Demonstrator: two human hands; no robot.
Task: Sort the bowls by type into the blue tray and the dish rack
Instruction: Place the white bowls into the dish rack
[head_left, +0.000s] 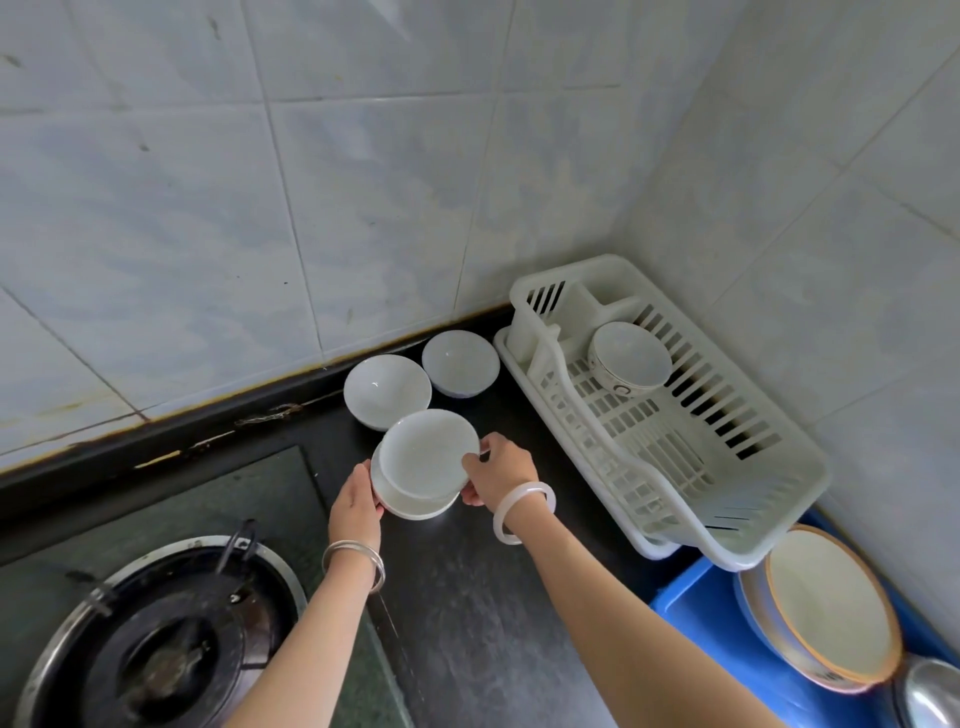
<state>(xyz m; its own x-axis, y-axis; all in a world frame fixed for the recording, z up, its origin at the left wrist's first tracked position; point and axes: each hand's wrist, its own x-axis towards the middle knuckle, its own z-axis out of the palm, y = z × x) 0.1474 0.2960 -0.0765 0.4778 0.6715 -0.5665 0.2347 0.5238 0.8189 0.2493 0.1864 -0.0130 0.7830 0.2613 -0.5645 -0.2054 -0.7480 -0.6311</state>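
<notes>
A small stack of white bowls sits on the dark counter. My right hand (496, 470) grips the rim of the top white bowl (427, 453), which is tilted up off the lower bowl (410, 506). My left hand (356, 501) holds the lower bowl's left side. Two more white bowls (387, 389) (460, 362) stand behind, by the wall. The white dish rack (675, 467) at the right holds one patterned bowl (628, 358). The blue tray (696, 608) at the lower right holds larger orange-rimmed bowls (826, 608).
A gas stove burner (161, 639) lies at the lower left. Tiled walls close the back and right sides. A metal utensil (932, 696) shows at the bottom right corner. Bare dark counter (467, 597) lies between my arms.
</notes>
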